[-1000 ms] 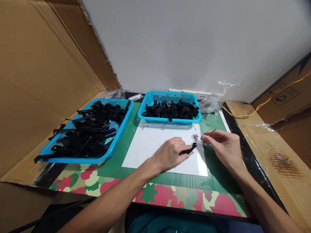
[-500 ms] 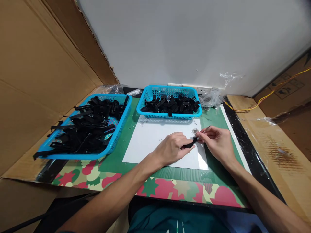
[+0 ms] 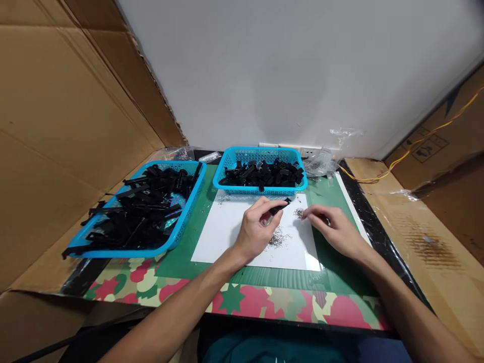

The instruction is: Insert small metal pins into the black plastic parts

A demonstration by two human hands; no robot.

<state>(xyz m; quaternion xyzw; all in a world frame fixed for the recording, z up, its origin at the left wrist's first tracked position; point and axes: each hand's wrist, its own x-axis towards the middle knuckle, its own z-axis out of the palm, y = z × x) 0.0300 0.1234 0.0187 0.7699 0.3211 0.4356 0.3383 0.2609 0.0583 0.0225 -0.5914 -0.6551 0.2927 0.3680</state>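
My left hand (image 3: 257,227) pinches a small black plastic part (image 3: 279,207) between thumb and fingers, above the white sheet (image 3: 219,237). Under and beside that hand lies a loose pile of tiny silvery metal pieces (image 3: 279,238). To the right, my right hand (image 3: 336,227) has its thumb and fingertips drawn together at the edge of a smaller pile of similar metal pieces (image 3: 298,213). Whatever is between those fingertips is too small to make out. The two hands are apart.
A blue basket (image 3: 181,222) heaped with long black parts stands at left, some jutting over its rim. Another blue basket (image 3: 260,190) with shorter black parts is at the back. Cardboard (image 3: 75,101) walls the left side; yellow wires (image 3: 401,159) run at right.
My left hand has moved left and up with the black part, away from my right hand, uncovering the larger metal pile. My right fingertips have left the part for the smaller pile. The view has shifted slightly.
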